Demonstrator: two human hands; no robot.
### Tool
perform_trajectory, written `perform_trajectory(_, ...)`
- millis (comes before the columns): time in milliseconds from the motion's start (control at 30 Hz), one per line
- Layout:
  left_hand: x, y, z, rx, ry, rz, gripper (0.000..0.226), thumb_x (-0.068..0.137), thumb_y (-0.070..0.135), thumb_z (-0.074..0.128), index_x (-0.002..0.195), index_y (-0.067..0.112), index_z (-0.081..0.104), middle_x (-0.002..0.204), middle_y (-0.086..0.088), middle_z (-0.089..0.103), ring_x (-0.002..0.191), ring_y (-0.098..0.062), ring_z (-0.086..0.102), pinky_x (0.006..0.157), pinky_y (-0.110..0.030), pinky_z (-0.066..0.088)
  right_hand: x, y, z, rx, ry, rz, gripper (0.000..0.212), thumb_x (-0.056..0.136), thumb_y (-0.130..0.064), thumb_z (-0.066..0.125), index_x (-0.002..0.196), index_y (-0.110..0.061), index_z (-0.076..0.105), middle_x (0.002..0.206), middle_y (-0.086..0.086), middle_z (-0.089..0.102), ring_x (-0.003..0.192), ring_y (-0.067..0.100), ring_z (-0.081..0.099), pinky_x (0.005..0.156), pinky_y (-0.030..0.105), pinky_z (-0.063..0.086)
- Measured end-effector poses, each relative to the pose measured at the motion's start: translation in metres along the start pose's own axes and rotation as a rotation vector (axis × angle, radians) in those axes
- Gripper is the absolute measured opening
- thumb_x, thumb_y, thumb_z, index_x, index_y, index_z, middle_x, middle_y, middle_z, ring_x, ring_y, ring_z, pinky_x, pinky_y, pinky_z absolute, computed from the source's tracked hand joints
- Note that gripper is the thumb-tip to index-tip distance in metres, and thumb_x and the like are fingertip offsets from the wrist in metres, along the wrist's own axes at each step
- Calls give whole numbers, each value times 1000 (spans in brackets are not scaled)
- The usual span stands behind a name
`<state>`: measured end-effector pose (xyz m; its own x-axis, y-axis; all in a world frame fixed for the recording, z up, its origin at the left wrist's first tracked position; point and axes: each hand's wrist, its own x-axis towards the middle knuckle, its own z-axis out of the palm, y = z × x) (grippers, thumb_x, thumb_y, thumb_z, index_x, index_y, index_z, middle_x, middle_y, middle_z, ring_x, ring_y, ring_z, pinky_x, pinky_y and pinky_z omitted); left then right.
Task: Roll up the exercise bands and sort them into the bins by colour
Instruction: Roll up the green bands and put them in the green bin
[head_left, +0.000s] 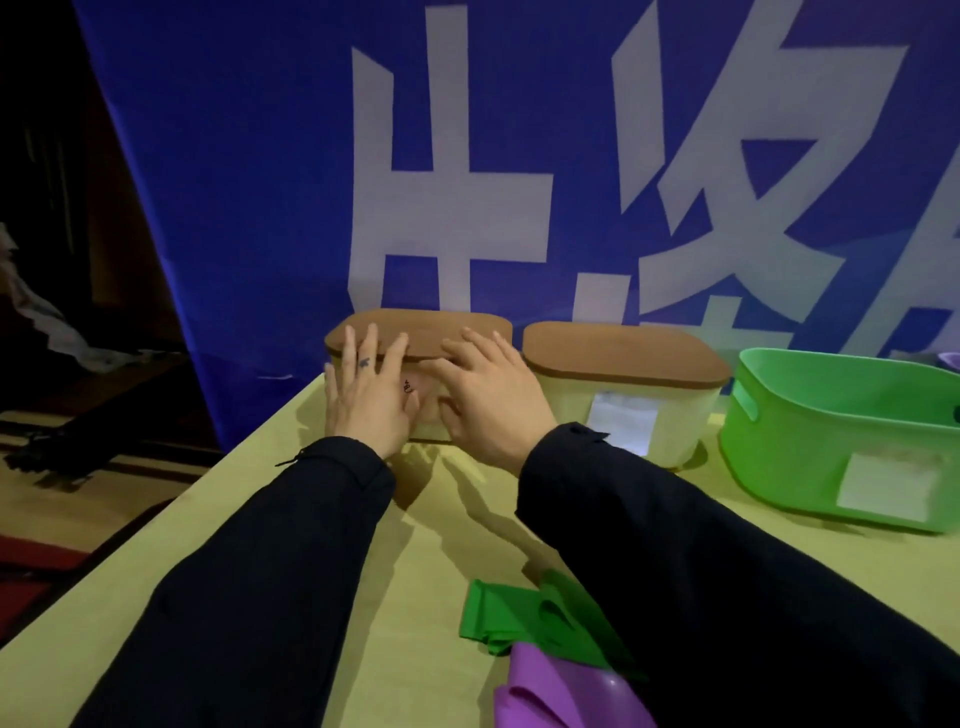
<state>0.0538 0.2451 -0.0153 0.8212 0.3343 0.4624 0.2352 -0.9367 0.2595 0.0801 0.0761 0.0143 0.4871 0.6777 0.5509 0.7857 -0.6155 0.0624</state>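
Note:
Two cream bins with brown lids stand at the table's far edge. My left hand (369, 395) and my right hand (493, 400) reach to the left bin (421, 325), fingers straight and spread over its lid edge and front, hiding most of its label. The second lidded bin (623, 374) stands just right of it, a white label on its front. An open green bin (841, 431) with a white label sits further right. Near me lie a crumpled green band (514, 618) and a purple band (561, 691), both partly hidden by my right sleeve.
A yellow-green cloth covers the table (260, 545), whose left edge runs diagonally down to a dark floor. A big blue banner (260, 182) with white characters hangs right behind the bins. Something purple (949, 358) peeks out behind the green bin.

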Motion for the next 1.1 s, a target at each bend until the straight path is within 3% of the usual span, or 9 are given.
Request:
perform_trajectory(67, -14, 8, -3, 24, 63, 3, 66, 100, 40, 52, 156, 29, 19, 168, -9, 4, 154, -31, -12, 122, -58, 7, -14, 13, -12, -23, 15, -6, 41, 93, -31, 56, 134, -25, 58, 140, 6, 56, 140, 31, 40, 116, 47, 33)
perform_trajectory(167, -45, 32, -9, -72, 140, 106, 48, 98, 35, 53, 143, 23, 45, 157, -8, 34, 151, -29, 17, 117, -51, 29, -33, 27, -28, -16, -91, 49, 33, 91, -29, 56, 123, -23, 65, 124, 6, 62, 120, 32, 52, 97, 43, 45)
perform_trajectory(267, -70, 61, -18, -204, -17, 164, 28, 97, 31, 55, 122, 22, 64, 126, -3, 60, 119, -27, 55, 97, -44, 48, -56, 29, -40, -3, -191, 95, 26, 91, -28, 53, 108, -22, 71, 113, 6, 67, 105, 34, 57, 85, 43, 50)
perform_trajectory(333, -87, 78, -24, -233, -182, 153, 21, 97, 31, 57, 111, 22, 70, 111, -4, 69, 104, -29, 64, 89, -42, 53, -75, 28, -45, 2, -234, 138, 26, 91, -30, 51, 102, -21, 72, 107, 8, 69, 100, 35, 60, 80, 43, 54)
perform_trajectory(500, -131, 97, -37, -42, -551, 89, 31, 94, 45, 60, 97, 16, 73, 93, -5, 71, 90, -26, 64, 79, -34, 53, -118, 29, -54, 40, -321, 184, 25, 92, -34, 51, 105, -30, 72, 110, 4, 71, 99, 31, 64, 81, 40, 56)
perform_trajectory(667, -157, 105, -51, -92, -389, 14, 40, 94, 59, 53, 85, 22, 68, 78, 4, 66, 82, -21, 61, 70, -33, 47, -146, 27, -64, 71, -357, 202, 25, 92, -35, 53, 108, -30, 71, 116, 5, 70, 106, 28, 62, 86, 42, 56)
perform_trajectory(800, -171, 131, -46, -56, -498, -10, 66, 91, 72, 44, 66, 14, 62, 70, -5, 64, 73, -26, 62, 67, -34, 49, -165, 34, -73, 85, -314, 224, 25, 90, -35, 53, 106, -31, 71, 115, 1, 70, 108, 26, 61, 85, 40, 55)
perform_trajectory(967, -177, 143, -35, 20, -460, 0, 15, 88, 38, 69, 81, 25, 63, 94, -2, 69, 85, -25, 63, 81, -38, 56, -191, 52, -92, 142, -278, 276, 23, 92, -33, 55, 106, -29, 73, 117, 2, 71, 107, 27, 63, 85, 37, 54)
perform_trajectory(1100, -171, 150, -43, -324, -276, -5, 14, 93, 28, 67, 81, 24, 59, 87, 1, 65, 86, -23, 61, 77, -34, 48, -207, 68, -102, 243, -236, 363, 21, 93, -30, 58, 107, -26, 74, 118, 1, 72, 108, 25, 65, 87, 33, 51)
